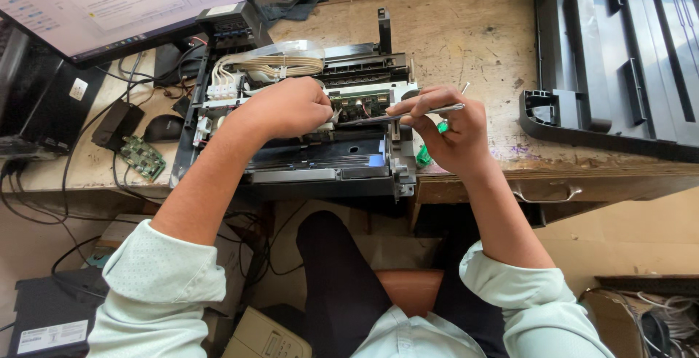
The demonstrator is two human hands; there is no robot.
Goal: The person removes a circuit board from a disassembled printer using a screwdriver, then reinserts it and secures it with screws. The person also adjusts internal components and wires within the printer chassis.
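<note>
right hand (453, 129) pinches a thin metal tool (408, 114), like tweezers, fingers pressed together on it, tip aimed left into the opened printer (313, 125); a green-handled screwdriver (429, 147) sits tucked under the same palm. left hand (287, 107) is curled down over the printer's middle, fingertips hidden inside, can't tell what it grips. printer sits at the front edge of the worn wooden desk (466, 30). white ribbon cable (273, 63) on top. monitor (109, 1) far left, loose green circuit board (142, 156) left, black printer cover (619, 52) right.
</note>
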